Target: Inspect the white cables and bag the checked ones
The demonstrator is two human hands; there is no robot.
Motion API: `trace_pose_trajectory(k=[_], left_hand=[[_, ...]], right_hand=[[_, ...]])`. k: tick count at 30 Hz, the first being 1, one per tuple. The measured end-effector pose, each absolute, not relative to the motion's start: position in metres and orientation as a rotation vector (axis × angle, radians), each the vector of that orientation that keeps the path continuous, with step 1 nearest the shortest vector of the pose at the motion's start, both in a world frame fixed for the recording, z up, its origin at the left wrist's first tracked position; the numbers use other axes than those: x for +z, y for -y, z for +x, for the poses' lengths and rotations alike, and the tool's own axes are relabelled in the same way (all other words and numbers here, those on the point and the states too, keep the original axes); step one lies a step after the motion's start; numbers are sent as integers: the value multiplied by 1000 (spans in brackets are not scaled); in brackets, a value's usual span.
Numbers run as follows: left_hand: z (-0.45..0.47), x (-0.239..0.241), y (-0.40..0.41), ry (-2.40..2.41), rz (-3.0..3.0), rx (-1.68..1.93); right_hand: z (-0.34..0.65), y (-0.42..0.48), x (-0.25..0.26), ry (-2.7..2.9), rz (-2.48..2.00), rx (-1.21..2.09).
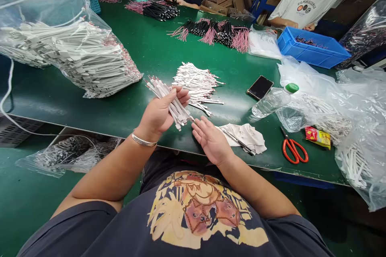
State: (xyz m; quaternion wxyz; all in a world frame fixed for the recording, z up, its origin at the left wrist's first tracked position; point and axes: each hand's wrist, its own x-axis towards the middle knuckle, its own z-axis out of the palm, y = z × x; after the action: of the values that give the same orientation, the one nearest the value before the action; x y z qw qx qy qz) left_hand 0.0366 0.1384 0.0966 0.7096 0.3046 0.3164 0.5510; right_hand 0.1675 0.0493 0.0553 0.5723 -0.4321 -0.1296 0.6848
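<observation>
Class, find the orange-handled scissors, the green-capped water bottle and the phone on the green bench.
Orange-handled scissors point(284, 150): head view, handle loop.
Water bottle point(268, 104): head view, clear body.
Phone point(261, 87): head view, dark face.

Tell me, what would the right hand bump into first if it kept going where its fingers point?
Probably the bundle of white cables held in the left hand. The right hand looks very close to the bundle's lower end, though depth is hard to judge here.

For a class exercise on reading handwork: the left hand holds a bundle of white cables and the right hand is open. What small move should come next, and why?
Probably the right hand should close on the splayed ends of the white cable bundle in the left hand: it lies open just beside them, and gripping them would likely steady the bundle.
</observation>
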Motion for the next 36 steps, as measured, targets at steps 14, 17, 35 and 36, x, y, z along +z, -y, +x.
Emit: trace_pose_trajectory(k=[14, 17, 35, 36], left_hand=[[36, 90, -123, -742, 365, 1018], [37, 88, -120, -757, 382, 1009], [38, 85, -110, -802, 400, 986], [37, 85, -109, -807, 401, 987]], right_hand=[[188, -44, 52, 1137, -1336, 1504], [190, -41, 50, 1115, -1337, 1482], [190, -30, 49, 1357, -1391, 1147], [190, -30, 49, 1342, -1397, 1182]])
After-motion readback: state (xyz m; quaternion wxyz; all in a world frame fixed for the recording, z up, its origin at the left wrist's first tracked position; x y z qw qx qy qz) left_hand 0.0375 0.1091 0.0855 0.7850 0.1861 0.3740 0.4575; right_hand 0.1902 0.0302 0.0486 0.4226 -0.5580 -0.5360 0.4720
